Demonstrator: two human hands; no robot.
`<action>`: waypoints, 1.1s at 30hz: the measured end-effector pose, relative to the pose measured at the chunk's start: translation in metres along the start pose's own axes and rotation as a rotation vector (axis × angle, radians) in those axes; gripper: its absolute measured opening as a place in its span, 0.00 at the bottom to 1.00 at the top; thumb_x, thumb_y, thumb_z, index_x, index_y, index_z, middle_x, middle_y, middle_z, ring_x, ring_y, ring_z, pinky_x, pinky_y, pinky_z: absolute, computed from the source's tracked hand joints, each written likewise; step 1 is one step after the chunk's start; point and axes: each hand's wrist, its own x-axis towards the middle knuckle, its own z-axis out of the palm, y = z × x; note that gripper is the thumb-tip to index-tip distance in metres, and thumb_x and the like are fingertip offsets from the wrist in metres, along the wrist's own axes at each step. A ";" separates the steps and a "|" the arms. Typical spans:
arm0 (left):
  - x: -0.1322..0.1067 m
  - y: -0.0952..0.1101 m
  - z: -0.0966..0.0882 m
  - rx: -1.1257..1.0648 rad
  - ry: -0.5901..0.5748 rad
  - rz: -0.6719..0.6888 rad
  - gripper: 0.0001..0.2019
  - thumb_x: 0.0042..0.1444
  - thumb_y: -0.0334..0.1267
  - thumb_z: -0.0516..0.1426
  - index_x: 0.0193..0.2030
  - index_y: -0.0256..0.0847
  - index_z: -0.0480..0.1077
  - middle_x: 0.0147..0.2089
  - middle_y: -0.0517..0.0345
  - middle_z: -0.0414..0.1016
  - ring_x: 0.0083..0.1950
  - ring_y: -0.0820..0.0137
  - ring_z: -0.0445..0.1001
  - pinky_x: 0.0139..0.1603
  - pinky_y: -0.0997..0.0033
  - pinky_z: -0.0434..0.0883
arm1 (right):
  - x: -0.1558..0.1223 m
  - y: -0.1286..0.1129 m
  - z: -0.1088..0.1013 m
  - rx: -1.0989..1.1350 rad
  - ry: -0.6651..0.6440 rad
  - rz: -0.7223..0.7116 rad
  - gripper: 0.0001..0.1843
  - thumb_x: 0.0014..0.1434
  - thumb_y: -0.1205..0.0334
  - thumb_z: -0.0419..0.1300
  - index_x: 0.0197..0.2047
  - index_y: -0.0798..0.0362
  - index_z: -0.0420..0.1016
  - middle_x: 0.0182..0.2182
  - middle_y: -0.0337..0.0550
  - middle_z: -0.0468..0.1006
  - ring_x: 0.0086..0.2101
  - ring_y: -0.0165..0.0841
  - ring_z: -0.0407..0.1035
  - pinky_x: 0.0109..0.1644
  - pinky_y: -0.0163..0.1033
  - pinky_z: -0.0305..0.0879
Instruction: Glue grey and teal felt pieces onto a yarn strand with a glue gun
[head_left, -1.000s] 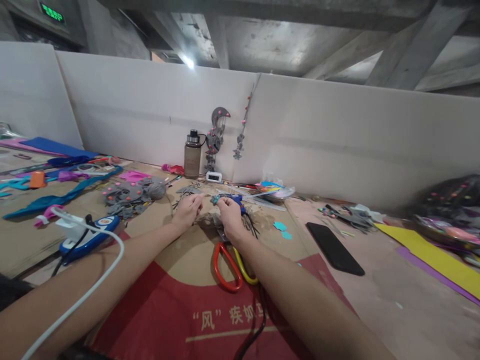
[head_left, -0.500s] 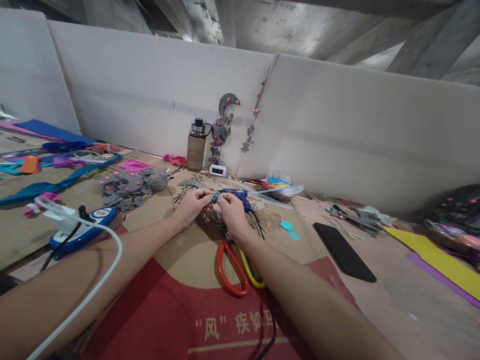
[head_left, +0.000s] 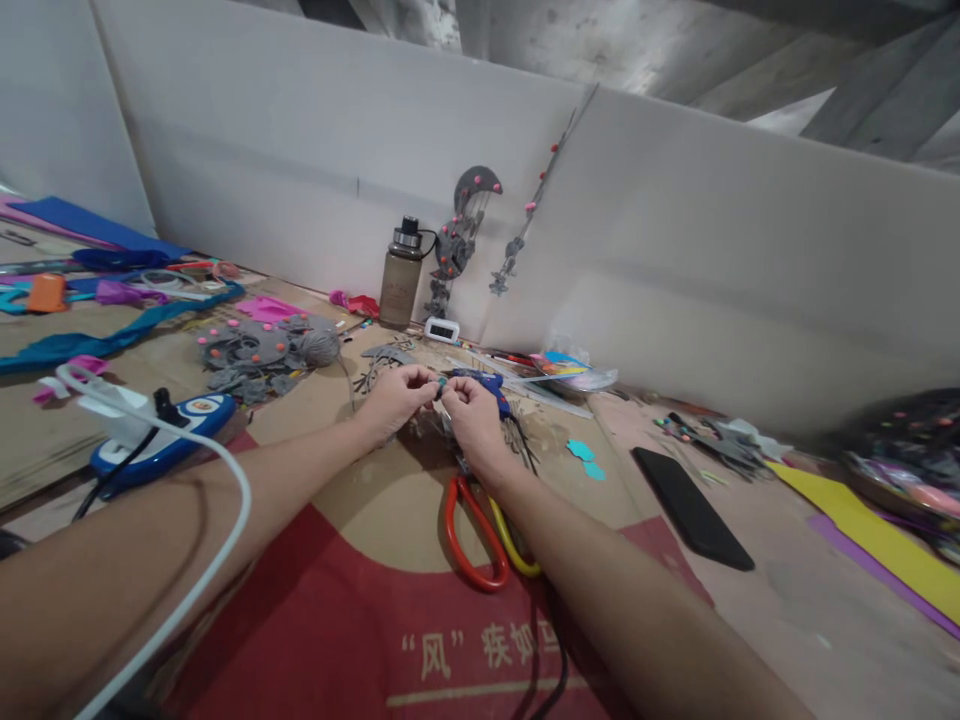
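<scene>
My left hand (head_left: 397, 400) and my right hand (head_left: 474, 415) meet fingertip to fingertip above the cardboard. Pinched between them is a small teal piece (head_left: 441, 384), mostly covered by the fingers; its exact kind is too small to tell. Just behind my right hand lies a blue glue gun (head_left: 495, 390), its cord running down under my right wrist. Scissors with one red and one yellow handle (head_left: 474, 540) rest below my hands, their blades partly hidden. Two flat turquoise cut-outs (head_left: 581, 450) lie to the right.
A bottle (head_left: 401, 275) and a small white digital clock (head_left: 442, 330) stand by the white partition (head_left: 300, 180). Grey felt pieces with yarn (head_left: 259, 350) and a blue power strip (head_left: 165, 440) with a white cable are on the left. A black phone (head_left: 690, 505) lies on the right.
The view has shifted and tilted slightly. Both hands stay together at the same spot; less of the teal piece shows between the fingertips, and it looks darker.
</scene>
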 end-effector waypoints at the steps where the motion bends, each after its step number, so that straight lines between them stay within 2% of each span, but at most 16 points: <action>1: 0.000 -0.001 0.000 0.004 0.004 -0.002 0.09 0.47 0.41 0.58 0.31 0.36 0.69 0.24 0.63 0.68 0.24 0.76 0.64 0.25 0.77 0.60 | 0.000 0.000 0.000 -0.008 0.003 -0.002 0.09 0.46 0.57 0.56 0.28 0.54 0.67 0.20 0.31 0.61 0.21 0.24 0.51 0.25 0.31 0.49; 7: 0.003 -0.008 0.000 0.020 0.022 0.023 0.07 0.48 0.39 0.57 0.30 0.37 0.69 0.23 0.64 0.67 0.23 0.78 0.63 0.25 0.78 0.59 | 0.002 0.003 0.001 -0.008 -0.006 -0.012 0.09 0.44 0.57 0.56 0.27 0.54 0.67 0.20 0.31 0.63 0.21 0.24 0.52 0.25 0.31 0.50; 13: 0.004 -0.007 0.000 -0.064 -0.016 -0.080 0.12 0.48 0.42 0.59 0.35 0.36 0.72 0.23 0.62 0.69 0.22 0.78 0.63 0.24 0.78 0.59 | 0.006 0.006 0.001 0.026 0.027 0.036 0.10 0.46 0.56 0.55 0.28 0.54 0.66 0.19 0.31 0.61 0.21 0.24 0.51 0.25 0.32 0.48; 19: 0.002 0.001 -0.003 -0.169 -0.055 -0.115 0.14 0.47 0.44 0.60 0.36 0.35 0.72 0.22 0.61 0.70 0.21 0.78 0.65 0.24 0.78 0.60 | 0.009 0.008 0.000 0.013 0.040 0.005 0.09 0.47 0.56 0.55 0.27 0.54 0.67 0.19 0.31 0.60 0.21 0.25 0.51 0.26 0.32 0.49; 26: 0.002 -0.001 -0.006 -0.020 0.047 -0.064 0.15 0.46 0.45 0.61 0.37 0.35 0.72 0.22 0.61 0.70 0.20 0.78 0.64 0.21 0.78 0.60 | 0.009 0.011 0.000 -0.016 0.017 -0.091 0.12 0.50 0.55 0.56 0.32 0.55 0.70 0.21 0.32 0.61 0.23 0.27 0.54 0.29 0.33 0.52; 30: 0.003 -0.001 -0.007 -0.056 0.096 -0.067 0.16 0.47 0.46 0.60 0.37 0.35 0.71 0.21 0.61 0.70 0.19 0.79 0.63 0.21 0.78 0.59 | 0.008 0.010 -0.001 -0.060 0.024 -0.152 0.14 0.51 0.56 0.56 0.40 0.54 0.70 0.22 0.31 0.60 0.24 0.28 0.56 0.30 0.33 0.54; 33: 0.003 -0.001 -0.007 -0.104 0.112 -0.064 0.16 0.46 0.45 0.61 0.37 0.35 0.70 0.22 0.61 0.71 0.20 0.78 0.65 0.21 0.78 0.59 | 0.008 0.012 0.000 -0.022 0.028 -0.140 0.15 0.52 0.56 0.55 0.41 0.54 0.68 0.25 0.33 0.64 0.26 0.28 0.59 0.32 0.33 0.57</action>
